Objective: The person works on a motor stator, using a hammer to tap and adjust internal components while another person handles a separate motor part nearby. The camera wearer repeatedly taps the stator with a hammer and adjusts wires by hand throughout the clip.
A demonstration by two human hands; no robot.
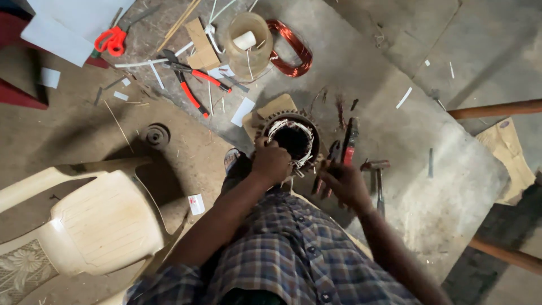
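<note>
**Two hands at a motor stator on the floor**

Seen from the head camera, looking straight down: a round, toothed metal stator ring with pale windings around its dark bore [292,141] sits on the grey concrete floor [395,73], just in front of the person's knees. The left hand [271,164] rests on the ring's near edge, fingers curled tight together over the windings; whether it pinches a wire I cannot tell. The right hand [344,183] hovers just beside the ring, fingers closed around a thin tool [326,169] whose kind is unclear. Red-handled pliers [350,141] lie beside the ring, and a small metal hammer [377,169] lies near the right hand.

Farther off on the floor lie red-handled cutters [192,85], orange-handled scissors [112,40], a coil of copper wire [291,48] touching a translucent plastic jar [249,45], and scraps of white paper. A cream plastic chair [96,220] stands to the person's left.
</note>
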